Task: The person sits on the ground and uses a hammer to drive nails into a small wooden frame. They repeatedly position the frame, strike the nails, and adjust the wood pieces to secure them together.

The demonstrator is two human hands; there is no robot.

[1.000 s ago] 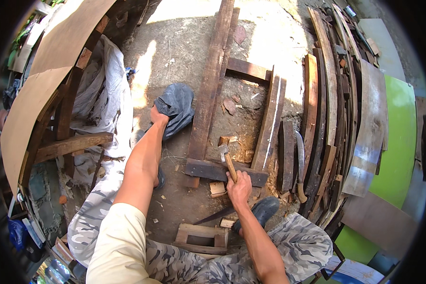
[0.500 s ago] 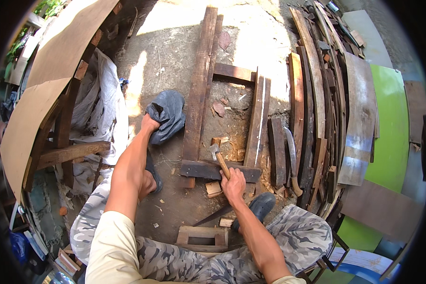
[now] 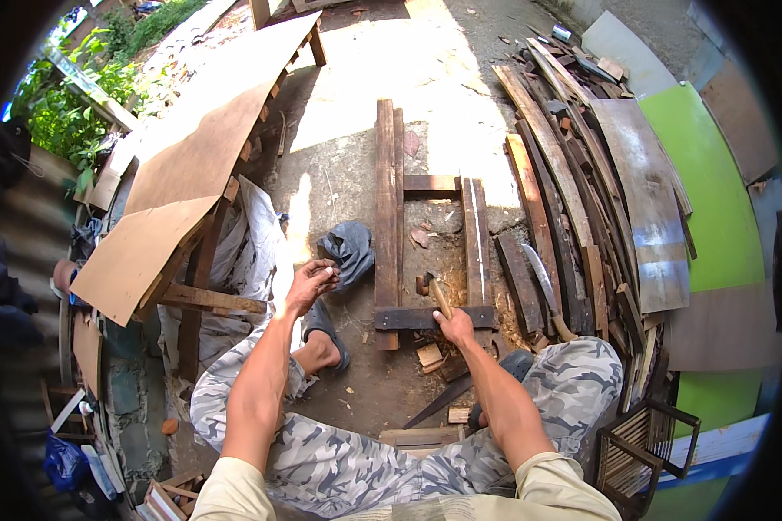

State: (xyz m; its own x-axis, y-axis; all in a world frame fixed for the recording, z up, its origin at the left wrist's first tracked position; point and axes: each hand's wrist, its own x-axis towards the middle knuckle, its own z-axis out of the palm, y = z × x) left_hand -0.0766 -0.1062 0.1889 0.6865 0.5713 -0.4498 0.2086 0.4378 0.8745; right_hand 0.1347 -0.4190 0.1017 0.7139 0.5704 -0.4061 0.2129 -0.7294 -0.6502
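Note:
My right hand [image 3: 454, 326] is closed round the wooden handle of a hammer [image 3: 440, 297], just above the frame's near crosspiece. The hammer head lies beyond it, inside the frame. That wooden frame [image 3: 387, 217] lies on the ground, with two long dark sides joined by a far and a near crosspiece [image 3: 408, 319]. My left hand [image 3: 308, 287] is raised with its fingers pinched together; whatever they hold is too small to make out. Right beside it a dark grey plastic bag [image 3: 352, 252] rests on the ground.
A machete [image 3: 543, 282] lies right of the frame, beside stacked planks [image 3: 573, 191]. A handsaw blade [image 3: 439, 399] and wood offcuts lie near my feet. Plywood [image 3: 191, 174] tops a bench on the left. A slatted wooden piece [image 3: 639, 460] stands at lower right.
My left hand has come out of the grey bag and drawn back toward me, fingers pinched. The right hand still grips the hammer. The whole view has shifted, showing more on the left.

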